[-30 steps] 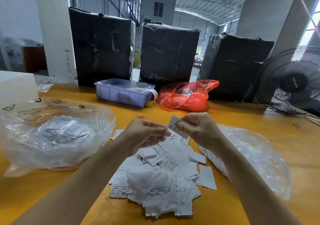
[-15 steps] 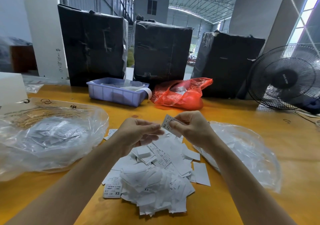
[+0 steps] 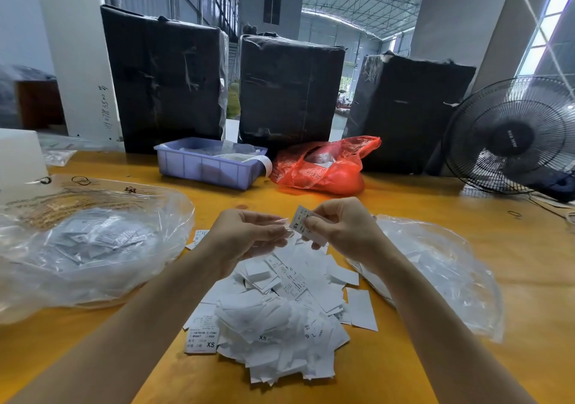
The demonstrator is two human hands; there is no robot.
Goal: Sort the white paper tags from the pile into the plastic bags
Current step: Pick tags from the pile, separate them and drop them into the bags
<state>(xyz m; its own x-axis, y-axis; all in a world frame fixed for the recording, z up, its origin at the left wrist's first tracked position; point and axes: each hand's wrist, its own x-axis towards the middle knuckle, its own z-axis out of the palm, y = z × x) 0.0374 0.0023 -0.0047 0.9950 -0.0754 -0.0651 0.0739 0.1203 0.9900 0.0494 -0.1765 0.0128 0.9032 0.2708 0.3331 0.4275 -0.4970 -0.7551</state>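
Right hand (image 3: 345, 229) pinches one white tag (image 3: 300, 224) marked XS above the tag pile (image 3: 280, 316) on the counter (image 3: 435, 204); left hand (image 3: 249, 235) hovers relaxed, holding nothing, clear bags (image 3: 93, 242) either side.

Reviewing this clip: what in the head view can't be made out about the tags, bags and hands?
- Small print on the tag in the right hand: too small; only "XS" reads.
- Whether the left hand holds a tag: its curled fingers hide it.
- Sizes inside the left bag and right bag: blurred by plastic.
- Purple bin contents: wall hides them.
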